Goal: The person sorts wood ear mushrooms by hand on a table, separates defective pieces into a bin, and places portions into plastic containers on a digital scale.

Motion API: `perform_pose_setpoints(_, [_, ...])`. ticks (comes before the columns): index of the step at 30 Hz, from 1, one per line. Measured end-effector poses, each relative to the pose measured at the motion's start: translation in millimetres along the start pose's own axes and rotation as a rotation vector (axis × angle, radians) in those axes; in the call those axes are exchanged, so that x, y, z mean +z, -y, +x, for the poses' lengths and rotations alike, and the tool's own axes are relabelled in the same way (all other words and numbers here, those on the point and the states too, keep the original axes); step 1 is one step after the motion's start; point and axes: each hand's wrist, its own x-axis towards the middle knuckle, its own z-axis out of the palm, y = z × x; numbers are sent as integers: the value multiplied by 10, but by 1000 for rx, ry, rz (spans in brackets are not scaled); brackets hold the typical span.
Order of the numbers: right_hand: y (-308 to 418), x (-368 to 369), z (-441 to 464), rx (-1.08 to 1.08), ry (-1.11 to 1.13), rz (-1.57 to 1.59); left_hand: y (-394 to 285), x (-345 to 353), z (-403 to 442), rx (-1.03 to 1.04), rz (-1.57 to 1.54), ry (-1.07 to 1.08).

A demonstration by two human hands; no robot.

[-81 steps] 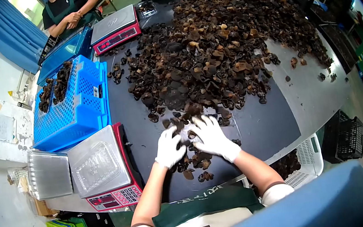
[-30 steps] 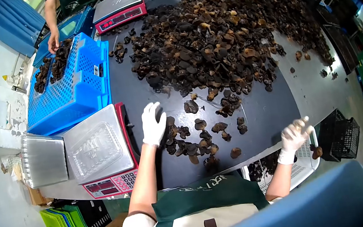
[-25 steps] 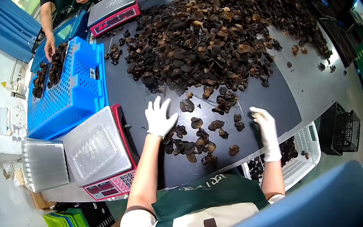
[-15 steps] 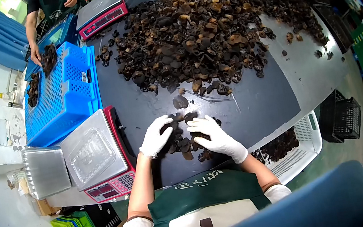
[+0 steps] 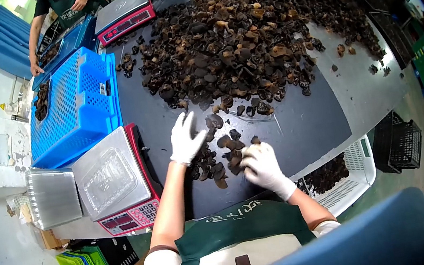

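Observation:
My left hand (image 5: 187, 140), in a white glove, is open with thumb and fingers apart, beside a small heap of dark wood ear mushrooms (image 5: 204, 164). My right hand (image 5: 267, 170), also gloved, has its fingers curled in at the right side of a second cluster of wood ear mushrooms (image 5: 233, 154). A brownish piece shows at those fingertips, partly hidden by the glove. Ahead of both hands, a single round piece (image 5: 214, 121) lies at the edge of the large mushroom pile (image 5: 234, 59).
At left stand a red scale (image 5: 127, 220) with a clear plastic tray (image 5: 113, 181), stacked trays (image 5: 54, 197) and a blue crate (image 5: 73, 108). Another scale (image 5: 126, 22) is farther back, near a co-worker's hand (image 5: 36, 68). A white basket (image 5: 347, 189) holds mushrooms at lower right.
My left hand has moved forward and its fingers have spread. My right hand has shifted right and back, its fingers now curled. More of the small heap shows between them. The co-worker's hand has lowered.

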Motion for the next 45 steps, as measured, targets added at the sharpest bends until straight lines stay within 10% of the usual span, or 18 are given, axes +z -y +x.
perform_pose_setpoints(8, [-574,-79,643,334,-221,-127,-247,41,-285,241,-1,484])
perform_pose_setpoints(17, [311,-35,347,-240,338,26,-17,-367,-908,-72,-138,-152])
perform_pose_setpoints(20, [334,-105,154,-243,206,92,129,-323,-1165,-250,-148,-260])
perform_pose_setpoints(28, [-377,-552,-310,422,101,-186,226,-130,-995,-387,162,-152])
perform_pose_setpoints(38, [179,-50,148,36,262,61,-181,-12,-619,128,49,244])
perform_pose_setpoints(45, [453,378,220,-73,129,152,-498,88,-1294,51,-375,-132])
